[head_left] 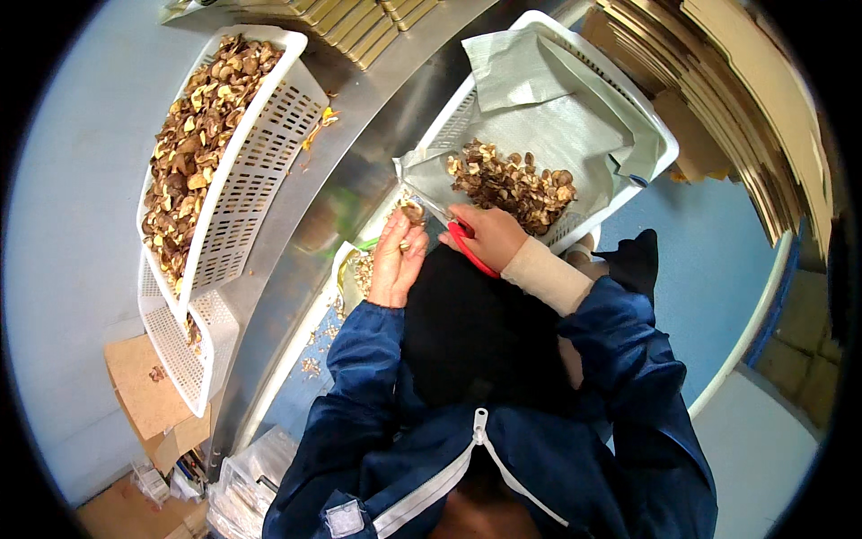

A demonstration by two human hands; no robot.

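My left hand (398,262) is closed, its raised fingertips pinching a brown dried mushroom (412,213). In my right hand (496,238) is a pair of scissors with red handles (463,242). Their metal blades point up and left, close beside the mushroom; whether they touch it I cannot tell. Just beyond both hands a heap of dried mushrooms (516,187) lies on a pale woven sheet (575,117), which lines a white plastic basket (660,148). Below and left of my left hand is a bag (344,269) with small pale cut pieces.
A white slotted basket (260,171) full of dried mushrooms stands on the metal table (359,117) at left, above another white basket (184,346). Stacked flat cardboard (718,99) stands at far right. Scraps (312,366) lie on the blue floor. Gold-coloured tins (355,36) sit at the top.
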